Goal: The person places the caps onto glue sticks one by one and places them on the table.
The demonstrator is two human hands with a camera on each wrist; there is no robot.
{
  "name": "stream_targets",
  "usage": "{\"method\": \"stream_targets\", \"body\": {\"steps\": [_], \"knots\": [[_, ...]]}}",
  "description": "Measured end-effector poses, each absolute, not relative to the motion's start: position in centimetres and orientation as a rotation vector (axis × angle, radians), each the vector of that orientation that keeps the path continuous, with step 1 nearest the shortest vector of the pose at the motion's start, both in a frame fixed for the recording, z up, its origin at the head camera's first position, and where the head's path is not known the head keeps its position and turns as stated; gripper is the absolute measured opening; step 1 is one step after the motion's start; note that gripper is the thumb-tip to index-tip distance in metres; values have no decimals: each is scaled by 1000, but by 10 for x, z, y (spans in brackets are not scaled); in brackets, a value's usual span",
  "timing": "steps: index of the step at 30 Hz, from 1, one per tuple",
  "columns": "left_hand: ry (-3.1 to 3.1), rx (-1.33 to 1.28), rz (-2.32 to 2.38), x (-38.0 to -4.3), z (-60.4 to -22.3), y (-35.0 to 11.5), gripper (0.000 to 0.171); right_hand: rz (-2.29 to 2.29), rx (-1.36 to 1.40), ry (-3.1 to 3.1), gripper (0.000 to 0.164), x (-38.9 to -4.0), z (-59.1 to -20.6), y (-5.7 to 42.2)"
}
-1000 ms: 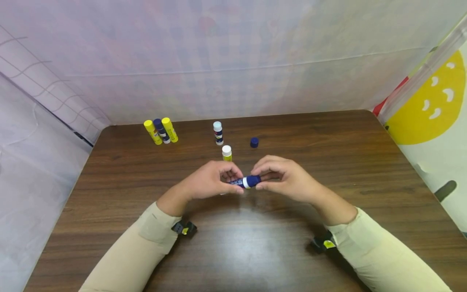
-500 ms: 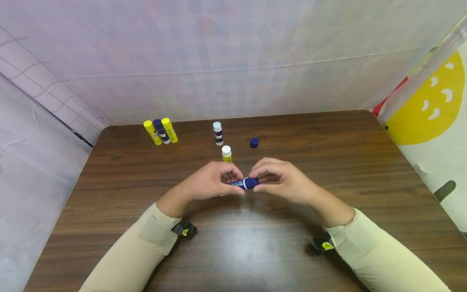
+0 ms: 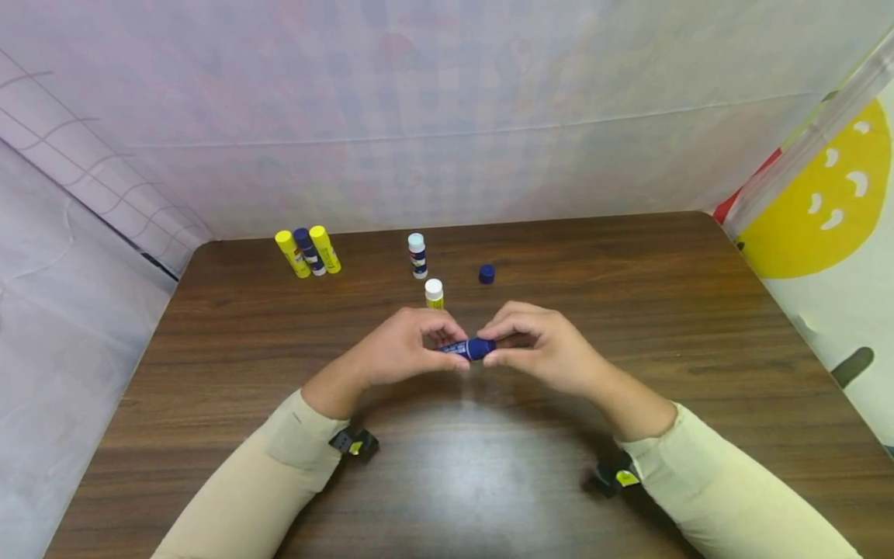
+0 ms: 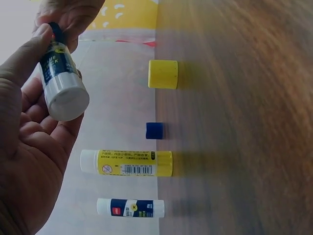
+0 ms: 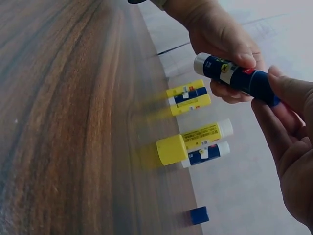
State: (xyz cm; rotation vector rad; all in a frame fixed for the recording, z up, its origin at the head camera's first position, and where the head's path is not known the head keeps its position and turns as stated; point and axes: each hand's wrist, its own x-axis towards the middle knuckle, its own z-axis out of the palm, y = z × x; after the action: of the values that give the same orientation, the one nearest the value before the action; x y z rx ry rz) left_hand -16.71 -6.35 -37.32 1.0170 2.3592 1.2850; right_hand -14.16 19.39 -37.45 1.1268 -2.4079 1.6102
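Note:
My left hand [image 3: 401, 347] grips the label part of a dark blue glue stick [image 5: 227, 73], held sideways above the table. At its other end my right hand [image 3: 552, 345] pinches the blue cap [image 3: 481, 348], which now meets the label part. In the left wrist view the white base [image 4: 67, 98] points toward the camera. Beyond the hands stand an uncapped yellow glue stick [image 3: 434, 292] and an uncapped blue glue stick [image 3: 417, 256], both with white tops. A loose blue cap [image 3: 486, 273] sits to their right. A yellow cap [image 4: 164, 74] shows in both wrist views.
Toward the far left of the wooden table [image 3: 230, 326] stand two yellow glue sticks [image 3: 324, 250] with a capped blue glue stick [image 3: 310, 251] between them. A pale patterned curtain [image 3: 447, 116] hangs along the table's far edge.
My right hand has moved slightly left with the cap. The white band between cap and label has narrowed and is now covered. My left hand stays nearly in place.

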Motion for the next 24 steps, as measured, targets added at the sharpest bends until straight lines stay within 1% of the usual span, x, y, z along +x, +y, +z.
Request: {"method": "stream_targets", "body": {"steps": [6,24], "knots": [[2409,1039,1312,-166,-373,-61,24,1697,1063,-2404,27,-140,-374,193],[2441,1051,1350,-166,-374,-62,24,1681,1020,-2371,30,-139,-371,190]]}}
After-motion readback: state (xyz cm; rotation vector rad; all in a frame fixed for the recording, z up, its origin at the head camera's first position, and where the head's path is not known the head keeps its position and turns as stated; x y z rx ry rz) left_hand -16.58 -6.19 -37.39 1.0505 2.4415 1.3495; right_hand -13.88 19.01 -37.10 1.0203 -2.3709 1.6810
